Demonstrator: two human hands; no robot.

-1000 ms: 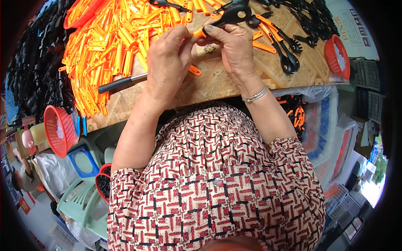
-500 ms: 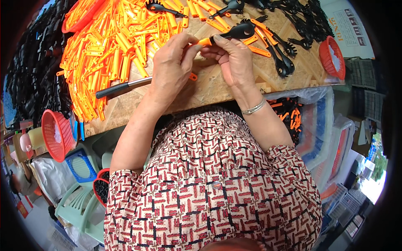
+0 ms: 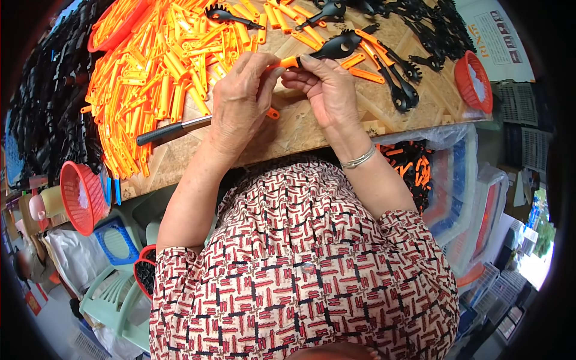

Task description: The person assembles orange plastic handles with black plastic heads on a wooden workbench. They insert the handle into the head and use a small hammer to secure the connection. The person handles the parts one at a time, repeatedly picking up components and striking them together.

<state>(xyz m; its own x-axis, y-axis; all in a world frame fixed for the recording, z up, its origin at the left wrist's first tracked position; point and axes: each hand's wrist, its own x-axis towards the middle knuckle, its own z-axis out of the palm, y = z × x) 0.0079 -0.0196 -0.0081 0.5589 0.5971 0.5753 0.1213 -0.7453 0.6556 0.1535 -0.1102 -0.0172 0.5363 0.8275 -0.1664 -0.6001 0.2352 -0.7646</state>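
Observation:
Over the table my left hand [image 3: 237, 99] pinches an orange plastic handle [image 3: 288, 62]. My right hand [image 3: 333, 90] grips the neck of a black spoon [image 3: 341, 45] with a hole in its bowl. Spoon neck and handle meet end to end between my hands; how far one sits inside the other is hidden by my fingers. A tool with a black grip [image 3: 161, 133] and metal shaft lies under my left wrist, its far end hidden. Past my right hand lie black utensil heads [image 3: 399, 93] and orange handles [image 3: 365, 74].
A big heap of orange handles [image 3: 141, 90] covers the table's left side, beside a pile of black parts [image 3: 48, 108]. More black utensil heads [image 3: 432, 33] lie at the far right. Red baskets stand at the right edge [image 3: 474, 81] and left edge [image 3: 81, 204]. Clear-wrapped crates [image 3: 456, 180] stand below right.
Both hands, still joined at the spoon and handle, have shifted slightly left. Their grip looks the same, and the things on the table lie as before.

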